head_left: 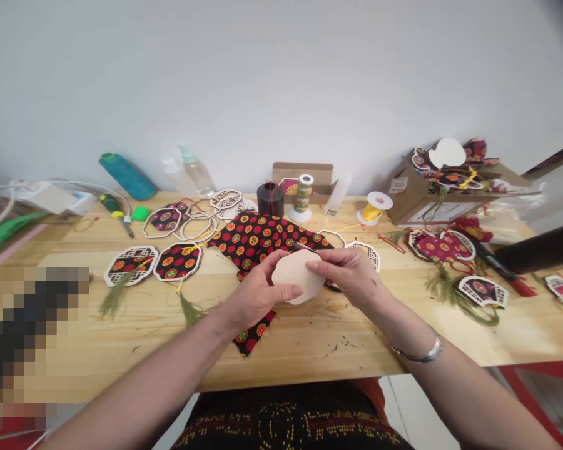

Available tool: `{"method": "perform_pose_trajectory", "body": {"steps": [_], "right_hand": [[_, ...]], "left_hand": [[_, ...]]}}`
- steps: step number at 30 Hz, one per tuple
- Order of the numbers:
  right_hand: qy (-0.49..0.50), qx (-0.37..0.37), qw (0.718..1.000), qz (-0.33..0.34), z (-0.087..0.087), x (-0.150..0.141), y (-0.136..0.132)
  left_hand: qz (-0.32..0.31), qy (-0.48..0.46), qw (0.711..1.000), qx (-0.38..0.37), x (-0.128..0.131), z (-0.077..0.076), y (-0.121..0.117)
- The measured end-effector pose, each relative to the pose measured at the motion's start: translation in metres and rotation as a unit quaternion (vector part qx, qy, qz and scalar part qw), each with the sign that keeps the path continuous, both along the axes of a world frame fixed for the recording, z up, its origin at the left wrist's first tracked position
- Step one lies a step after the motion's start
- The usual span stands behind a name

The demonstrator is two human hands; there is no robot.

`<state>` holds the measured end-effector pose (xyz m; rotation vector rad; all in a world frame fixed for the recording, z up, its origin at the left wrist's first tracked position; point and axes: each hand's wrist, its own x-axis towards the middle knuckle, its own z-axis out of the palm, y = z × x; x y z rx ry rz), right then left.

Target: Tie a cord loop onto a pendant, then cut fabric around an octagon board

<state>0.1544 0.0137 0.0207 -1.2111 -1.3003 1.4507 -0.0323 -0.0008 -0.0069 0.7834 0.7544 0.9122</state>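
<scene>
Between both hands I hold a pale, scallop-edged flat piece [298, 279] above the table. My left hand [261, 287] grips its left side, the thumb lying across the front. My right hand [344, 270] pinches its upper right edge between thumb and fingers. Behind and beneath the piece lies a black cloth with red and yellow flower rounds [258, 237], one pointed end reaching toward me. Part of a scissors-like metal tool [304, 247] shows just behind the piece; the rest of it is hidden.
Two tasselled ornaments [130, 265] lie at left. Along the wall stand a teal thread cone [127, 176], a spray bottle [197, 172], a black thread cone [270, 201] and a yellow spool [375, 208]. A cardboard box [426, 197] holds ornaments at right, near a dark post [539, 250].
</scene>
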Motion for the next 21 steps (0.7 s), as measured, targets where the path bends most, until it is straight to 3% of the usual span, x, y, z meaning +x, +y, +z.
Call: {"method": "perform_pose_trajectory", "body": {"steps": [5,15,21], "right_hand": [[0.003,0.024,1.000,-0.001,-0.001,-0.005,-0.005],[-0.001,0.038,0.999,-0.020,-0.008,-0.007,-0.004],[0.011,0.035,0.998,-0.041,-0.011,-0.008,-0.004]], "left_hand": [[0.015,0.067,0.998,0.008,-0.002,-0.009,-0.003],[0.028,0.138,0.989,0.038,0.000,-0.009,-0.003],[-0.009,0.075,0.997,0.030,0.003,-0.004,-0.002]]}}
